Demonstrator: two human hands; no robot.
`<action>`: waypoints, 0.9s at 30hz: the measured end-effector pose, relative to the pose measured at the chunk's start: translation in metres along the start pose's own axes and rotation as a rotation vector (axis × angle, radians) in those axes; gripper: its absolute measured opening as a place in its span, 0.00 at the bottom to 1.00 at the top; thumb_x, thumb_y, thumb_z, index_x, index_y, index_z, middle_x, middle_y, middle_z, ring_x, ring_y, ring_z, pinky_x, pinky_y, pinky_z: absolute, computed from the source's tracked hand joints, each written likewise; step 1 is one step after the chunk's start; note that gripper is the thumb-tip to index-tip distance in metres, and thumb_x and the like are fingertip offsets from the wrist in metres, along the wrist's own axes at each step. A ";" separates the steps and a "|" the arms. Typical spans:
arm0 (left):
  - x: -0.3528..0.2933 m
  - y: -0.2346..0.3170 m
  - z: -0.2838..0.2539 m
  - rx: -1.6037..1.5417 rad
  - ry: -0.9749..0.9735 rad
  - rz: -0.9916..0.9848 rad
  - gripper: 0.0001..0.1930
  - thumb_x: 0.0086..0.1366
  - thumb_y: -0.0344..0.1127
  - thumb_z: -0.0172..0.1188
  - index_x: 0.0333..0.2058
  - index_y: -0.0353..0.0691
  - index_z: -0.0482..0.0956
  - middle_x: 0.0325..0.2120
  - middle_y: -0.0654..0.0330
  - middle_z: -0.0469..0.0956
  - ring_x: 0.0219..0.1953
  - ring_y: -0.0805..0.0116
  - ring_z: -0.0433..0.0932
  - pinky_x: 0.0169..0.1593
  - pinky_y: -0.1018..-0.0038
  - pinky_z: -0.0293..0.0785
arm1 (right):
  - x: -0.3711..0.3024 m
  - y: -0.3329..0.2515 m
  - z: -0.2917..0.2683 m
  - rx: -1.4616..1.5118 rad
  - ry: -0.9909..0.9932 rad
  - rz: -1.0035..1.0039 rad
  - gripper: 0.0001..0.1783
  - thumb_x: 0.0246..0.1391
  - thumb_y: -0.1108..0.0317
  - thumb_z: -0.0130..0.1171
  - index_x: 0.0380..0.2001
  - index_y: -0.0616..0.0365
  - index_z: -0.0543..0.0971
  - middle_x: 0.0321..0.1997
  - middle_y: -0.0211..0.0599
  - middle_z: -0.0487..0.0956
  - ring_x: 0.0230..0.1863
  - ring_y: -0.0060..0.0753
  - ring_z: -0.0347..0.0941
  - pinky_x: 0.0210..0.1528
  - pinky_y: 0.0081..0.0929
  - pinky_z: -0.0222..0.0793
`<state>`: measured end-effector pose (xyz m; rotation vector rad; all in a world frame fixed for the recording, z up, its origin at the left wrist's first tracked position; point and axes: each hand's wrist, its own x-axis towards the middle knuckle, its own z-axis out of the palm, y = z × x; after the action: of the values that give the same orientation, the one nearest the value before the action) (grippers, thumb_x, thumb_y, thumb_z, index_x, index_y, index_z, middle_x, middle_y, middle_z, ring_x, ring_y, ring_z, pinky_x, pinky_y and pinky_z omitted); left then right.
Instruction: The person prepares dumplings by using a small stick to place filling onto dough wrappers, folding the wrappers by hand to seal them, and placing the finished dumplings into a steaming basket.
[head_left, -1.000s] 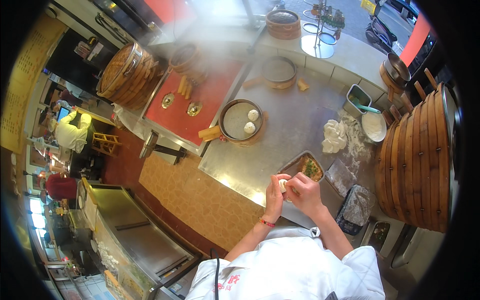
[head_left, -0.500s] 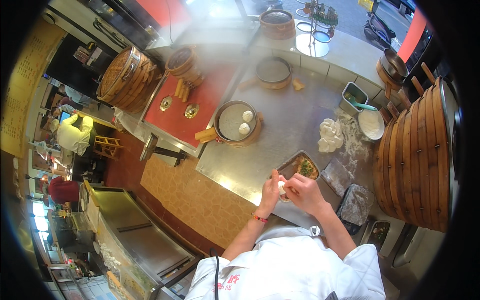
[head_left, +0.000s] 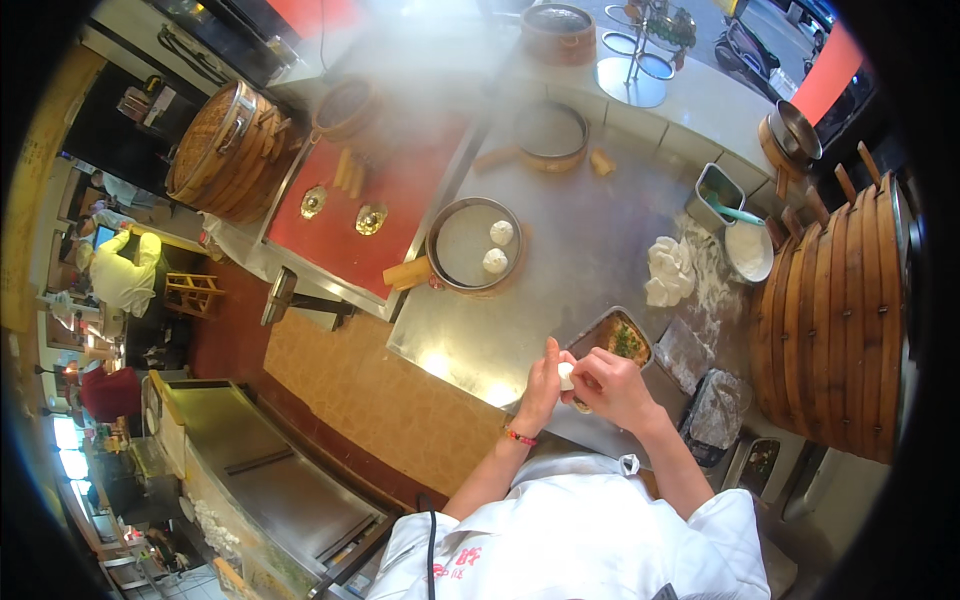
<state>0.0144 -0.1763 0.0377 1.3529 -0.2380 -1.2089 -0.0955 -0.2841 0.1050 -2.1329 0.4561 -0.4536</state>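
Note:
Close to my apron, a small white dough bun (head_left: 566, 376) sits between my two hands. My left hand (head_left: 540, 390) cups it from the left, thumb against its side. On the right, my right hand (head_left: 614, 386) pinches at its upper edge, fingertips pressed together. The fingers partly cover the bun. Just beyond my right hand is a metal tray (head_left: 592, 335) of brownish filling with chopped greens (head_left: 628, 341). Farther left, a round steamer basket (head_left: 446, 262) with a handle contains two finished-looking pleated buns (head_left: 497, 247). A pile of white dough pieces (head_left: 670, 272) lies on the floured counter.
Tall stacked steamers (head_left: 830, 325) stand at the right, beside a flour bowl (head_left: 748, 252) and a metal container (head_left: 716, 188) with a green-handled tool. Another steamer (head_left: 552, 138) sits at the back. Steam drifts over the red stove top (head_left: 385, 190). Other people (head_left: 125, 275) are far left.
My view has turned slightly, so the counter items appear shifted. Both hands remain at the bun, with the right fingers slightly repositioned. Steam now hides more of the small steamer at the back left.

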 end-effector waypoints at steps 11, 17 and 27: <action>0.022 0.064 -0.065 -0.253 -0.147 -0.166 0.36 0.71 0.73 0.37 0.30 0.45 0.78 0.17 0.73 0.66 0.14 0.84 0.58 0.17 0.83 0.46 | 0.064 -0.024 0.046 -0.004 0.047 0.012 0.06 0.49 0.79 0.64 0.30 0.59 0.78 0.24 0.36 0.72 0.23 0.37 0.72 0.25 0.32 0.69; 0.043 0.051 -0.095 -0.194 -0.133 -0.120 0.36 0.74 0.68 0.34 0.38 0.41 0.81 0.22 0.68 0.75 0.17 0.82 0.66 0.18 0.84 0.57 | 0.091 -0.035 0.063 -0.049 0.005 -0.060 0.07 0.48 0.81 0.65 0.30 0.60 0.78 0.24 0.35 0.72 0.22 0.31 0.70 0.23 0.28 0.65; 0.033 0.067 -0.159 -0.086 0.275 0.210 0.25 0.79 0.54 0.38 0.53 0.37 0.71 0.38 0.58 0.80 0.30 0.76 0.76 0.32 0.78 0.75 | 0.187 -0.030 0.077 -0.135 -0.043 -0.195 0.05 0.52 0.78 0.61 0.30 0.59 0.75 0.30 0.42 0.74 0.29 0.50 0.75 0.30 0.38 0.72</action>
<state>0.1807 -0.1205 0.0302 1.3652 -0.1276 -0.8392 0.1078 -0.3037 0.1157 -2.3250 0.2612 -0.4981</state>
